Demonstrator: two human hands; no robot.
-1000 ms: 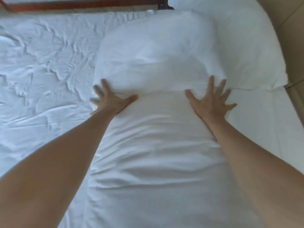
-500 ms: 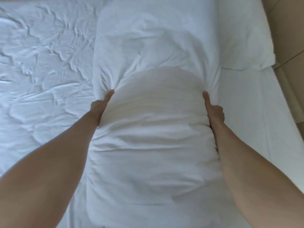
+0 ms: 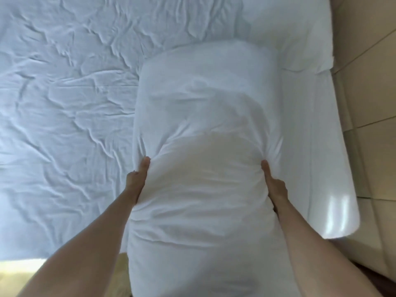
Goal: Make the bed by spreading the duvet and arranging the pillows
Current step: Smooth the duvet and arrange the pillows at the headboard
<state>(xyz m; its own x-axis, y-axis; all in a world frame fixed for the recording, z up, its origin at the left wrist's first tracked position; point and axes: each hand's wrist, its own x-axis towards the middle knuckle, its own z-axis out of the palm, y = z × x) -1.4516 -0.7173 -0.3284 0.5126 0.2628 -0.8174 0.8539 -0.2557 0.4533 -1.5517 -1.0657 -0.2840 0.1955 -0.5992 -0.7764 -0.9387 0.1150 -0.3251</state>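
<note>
Over the right side of the bed (image 3: 64,129), a white pillow (image 3: 205,172) is gripped at both flanks. The left hand (image 3: 137,181) is clamped on its left edge, thumb on top, fabric bunched beneath. The right hand (image 3: 275,187) is curled round the opposite edge. A second pillow (image 3: 300,35) is seen beyond, near the tiled floor (image 3: 368,93).

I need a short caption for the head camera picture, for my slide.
Both hands, left hand and right hand, hold a white pillow by its sides above the wrinkled bed sheet.
</note>
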